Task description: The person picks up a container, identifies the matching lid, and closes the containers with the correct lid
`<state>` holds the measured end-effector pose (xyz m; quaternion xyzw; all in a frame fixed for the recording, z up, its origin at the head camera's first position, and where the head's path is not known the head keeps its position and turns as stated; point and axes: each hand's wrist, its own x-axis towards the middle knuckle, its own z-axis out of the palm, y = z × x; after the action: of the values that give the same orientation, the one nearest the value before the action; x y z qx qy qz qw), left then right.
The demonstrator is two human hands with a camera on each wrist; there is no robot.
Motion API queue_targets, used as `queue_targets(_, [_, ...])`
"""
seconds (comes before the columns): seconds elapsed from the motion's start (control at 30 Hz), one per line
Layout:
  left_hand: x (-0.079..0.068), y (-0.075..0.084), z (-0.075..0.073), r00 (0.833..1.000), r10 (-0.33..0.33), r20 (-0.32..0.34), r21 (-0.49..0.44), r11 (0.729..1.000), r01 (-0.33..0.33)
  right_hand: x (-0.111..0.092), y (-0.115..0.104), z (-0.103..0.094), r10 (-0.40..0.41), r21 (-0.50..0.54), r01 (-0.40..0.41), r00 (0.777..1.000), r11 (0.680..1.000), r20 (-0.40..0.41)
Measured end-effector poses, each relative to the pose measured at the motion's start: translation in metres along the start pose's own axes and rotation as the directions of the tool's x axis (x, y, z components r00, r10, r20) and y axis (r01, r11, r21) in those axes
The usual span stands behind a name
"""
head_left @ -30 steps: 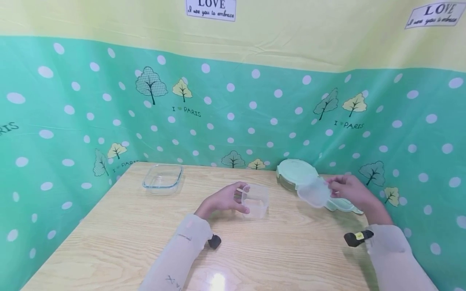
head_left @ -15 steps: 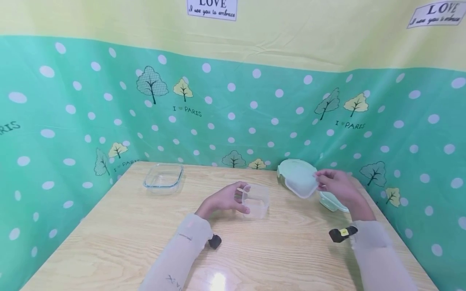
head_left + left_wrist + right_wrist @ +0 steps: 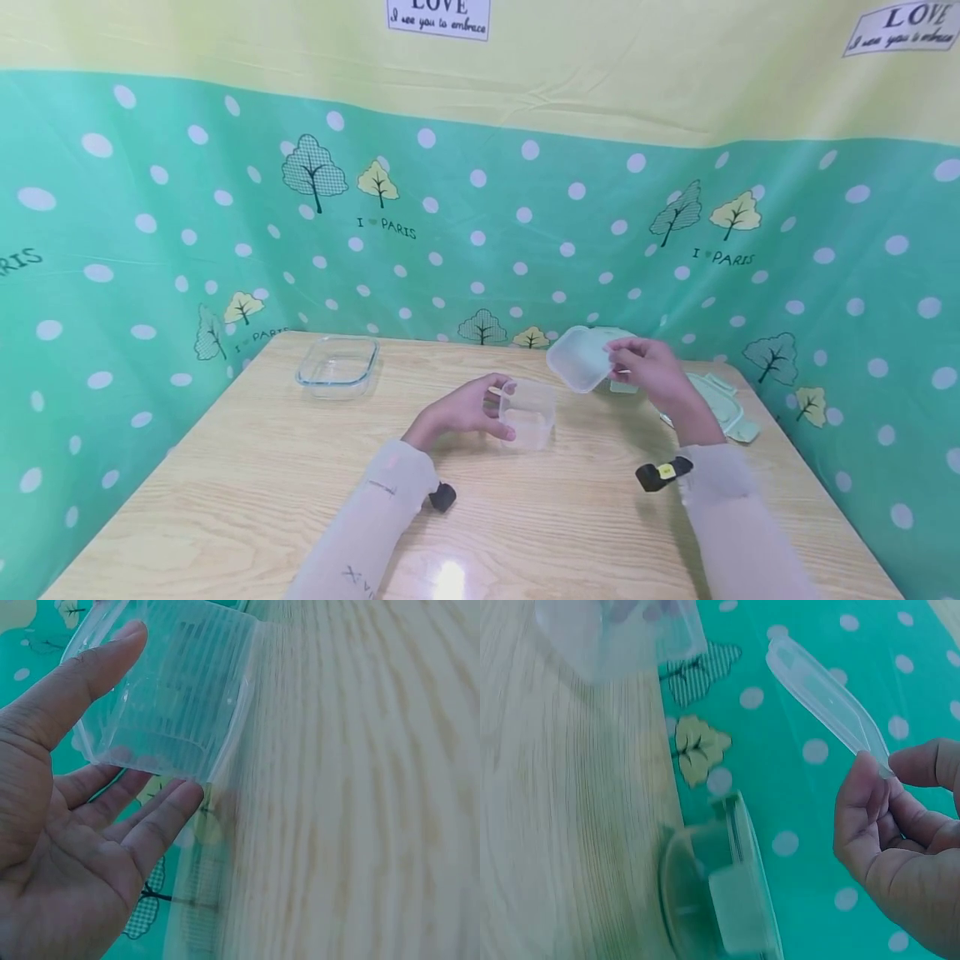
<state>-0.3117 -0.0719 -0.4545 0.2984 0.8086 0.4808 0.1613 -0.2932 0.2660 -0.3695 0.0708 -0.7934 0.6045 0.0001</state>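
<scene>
A small clear plastic container (image 3: 527,417) stands on the wooden table, steadied by my left hand (image 3: 467,412). In the left wrist view my thumb lies along one wall of the ribbed container (image 3: 172,690) and the fingers curl against another. My right hand (image 3: 652,375) pinches a translucent plastic lid (image 3: 577,360) by one edge, up in the air to the right of the container. Seen from the right wrist, the lid (image 3: 825,694) is nearly edge-on between thumb and fingertips. Behind it, partly covered, is a round container with a pale green lid (image 3: 746,885).
A square glass dish (image 3: 335,368) sits at the back left of the table (image 3: 570,517). To the right, under my forearm, lies a pale green clip lid (image 3: 722,405). A dotted green curtain (image 3: 420,250) hangs close behind the table's far edge.
My right hand has carried the translucent lid leftward, from over the green clip lid to in front of the round container and nearer the small container. My left hand has stayed put.
</scene>
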Motion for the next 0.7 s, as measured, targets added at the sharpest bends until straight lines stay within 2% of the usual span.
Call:
queue_targets(0.23, [-0.002,0.000,-0.004,1.000,0.024,0.004,-0.032,0.999,-0.024,0.009,-0.002,0.027,-0.025,0.028,0.025,1.000,0.999,0.007])
queue_targets(0.37, [-0.004,0.003,-0.010,0.999,0.024,-0.035,-0.031,0.999,-0.025,0.011,-0.002,0.041,-0.016,0.025,0.016,1.000,1.000,0.014])
queue_targets(0.53, [-0.003,0.003,-0.016,0.991,0.044,-0.126,-0.007,0.999,-0.046,0.014,0.001,0.055,-0.012,0.057,0.010,0.999,0.998,0.033])
queue_targets(0.7, [0.001,0.006,-0.020,0.963,0.063,-0.262,0.000,0.998,-0.065,0.016,0.003,0.068,-0.010,0.071,0.005,0.998,0.997,0.057])
